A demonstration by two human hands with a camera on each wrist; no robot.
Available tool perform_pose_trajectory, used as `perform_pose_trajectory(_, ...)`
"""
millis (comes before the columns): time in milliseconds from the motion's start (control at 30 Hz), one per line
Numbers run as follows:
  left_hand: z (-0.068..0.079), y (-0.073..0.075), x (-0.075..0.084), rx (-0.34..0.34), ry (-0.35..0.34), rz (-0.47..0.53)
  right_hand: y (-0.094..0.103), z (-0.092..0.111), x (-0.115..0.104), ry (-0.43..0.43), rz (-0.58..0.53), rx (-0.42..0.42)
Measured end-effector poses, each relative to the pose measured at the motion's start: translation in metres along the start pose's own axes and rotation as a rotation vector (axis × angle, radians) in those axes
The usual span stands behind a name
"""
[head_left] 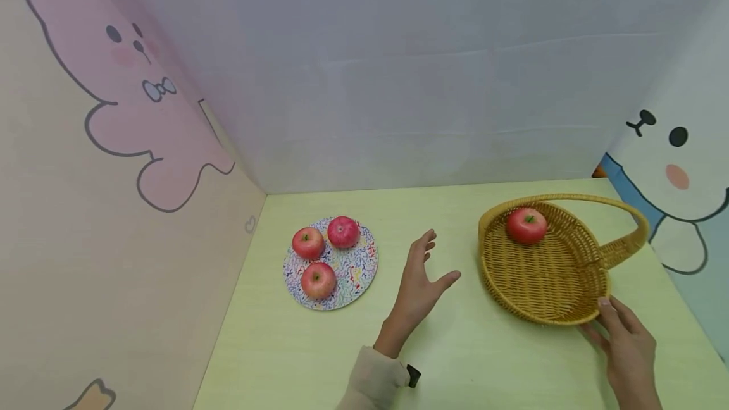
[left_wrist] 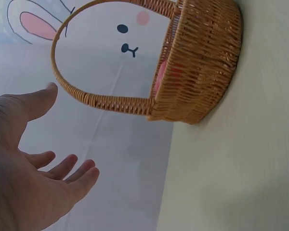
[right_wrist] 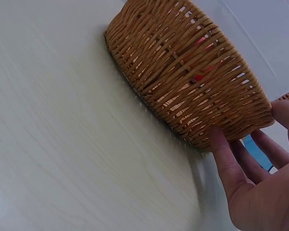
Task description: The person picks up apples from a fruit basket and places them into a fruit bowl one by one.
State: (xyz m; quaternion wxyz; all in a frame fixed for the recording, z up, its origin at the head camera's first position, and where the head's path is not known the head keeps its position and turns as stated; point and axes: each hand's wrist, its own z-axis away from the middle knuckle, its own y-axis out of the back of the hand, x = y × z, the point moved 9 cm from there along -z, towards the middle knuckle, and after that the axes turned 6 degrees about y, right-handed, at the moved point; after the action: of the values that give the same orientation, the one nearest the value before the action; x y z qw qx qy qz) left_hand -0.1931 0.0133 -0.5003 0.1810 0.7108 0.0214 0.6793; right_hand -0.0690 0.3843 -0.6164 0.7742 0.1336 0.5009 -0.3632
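A woven wicker basket (head_left: 541,283) with an arched handle stands on the right of the table, one red apple (head_left: 526,226) lying at its far side. My right hand (head_left: 629,343) grips the basket's near right edge, thumb at the rim and fingers against the outer wall, as the right wrist view also shows. Between plate and basket, my left hand (head_left: 417,290) is held with thumb and fingers spread, touching nothing. On the left, a round patterned plate (head_left: 359,277) bears three apples: one at the left (head_left: 308,243), one at the back (head_left: 343,233), one in front (head_left: 318,281).
The pale yellow table (head_left: 273,359) meets a grey-white wall covering (head_left: 370,112) at its back edge. Side panels with cartoon animals, a pink one (head_left: 102,81) on the left and a white one (head_left: 683,176) on the right, border the table.
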Motion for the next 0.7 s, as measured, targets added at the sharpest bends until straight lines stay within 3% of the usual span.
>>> perform_pose_trajectory(167, 0.002, -0.025, 0.006, -0.073, -0.011, -0.014, 0.001, -0.001, 0.001, -0.011, 0.003, 0.011)
perform_pose_trajectory(500, 0.004, -0.068, 0.023, -0.171, -0.11, -0.067, 0.0, -0.002, 0.002, -0.041, 0.001, 0.036)
perform_pose_trajectory(700, -0.001, -0.087, 0.024, -0.214, -0.074, -0.065, 0.001, -0.003, 0.003, -0.059, 0.004, 0.053)
